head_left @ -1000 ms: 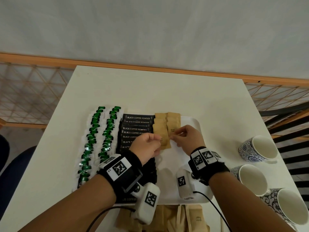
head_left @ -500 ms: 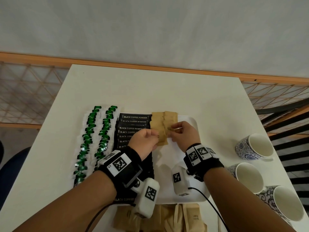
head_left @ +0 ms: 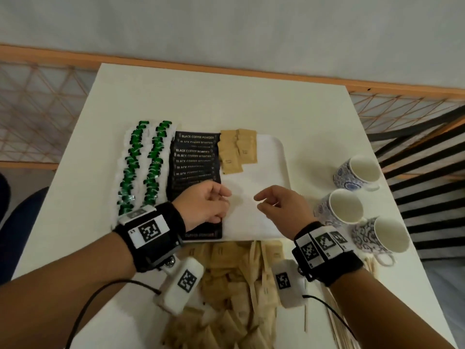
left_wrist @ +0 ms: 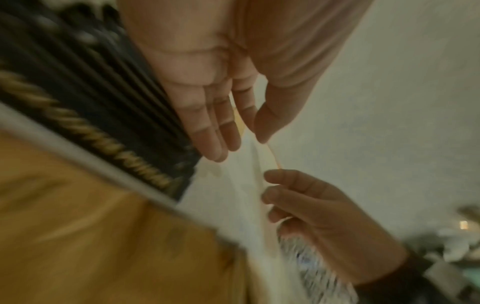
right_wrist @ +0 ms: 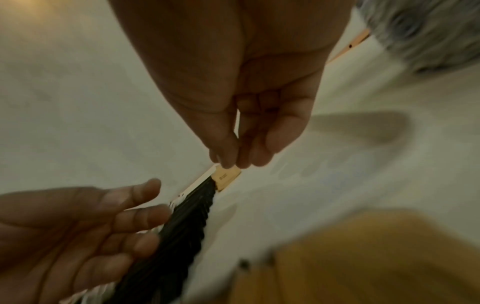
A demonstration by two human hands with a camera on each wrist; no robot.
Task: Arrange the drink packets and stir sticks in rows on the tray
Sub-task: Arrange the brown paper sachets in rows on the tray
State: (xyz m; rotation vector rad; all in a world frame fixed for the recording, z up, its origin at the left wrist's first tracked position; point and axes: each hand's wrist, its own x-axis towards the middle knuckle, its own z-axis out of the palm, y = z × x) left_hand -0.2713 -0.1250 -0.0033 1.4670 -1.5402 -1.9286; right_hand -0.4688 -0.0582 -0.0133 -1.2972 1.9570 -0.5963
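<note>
A white tray (head_left: 264,172) carries a row of overlapping black coffee packets (head_left: 195,162) and, at its far end, a few brown packets (head_left: 236,152) in two short rows. Two rows of green-and-white packets (head_left: 141,167) lie left of the black ones. My left hand (head_left: 225,197) hovers over the near end of the black row, fingers relaxed and empty (left_wrist: 239,142). My right hand (head_left: 261,201) hangs over the bare tray middle, fingers loosely curled, holding nothing (right_wrist: 240,162). Loose brown packets (head_left: 226,285) and wooden stir sticks (head_left: 254,273) are heaped by the near table edge.
Three patterned cups stand right of the tray: one far (head_left: 357,172), one middle (head_left: 342,210), one near (head_left: 385,235). More stir sticks (head_left: 337,318) lie under my right forearm. A wooden rail and lattice border the table's far side.
Both hands have let go of the brown packet they were setting down at the far end and drawn back toward me. The packet now lies with the other brown ones.
</note>
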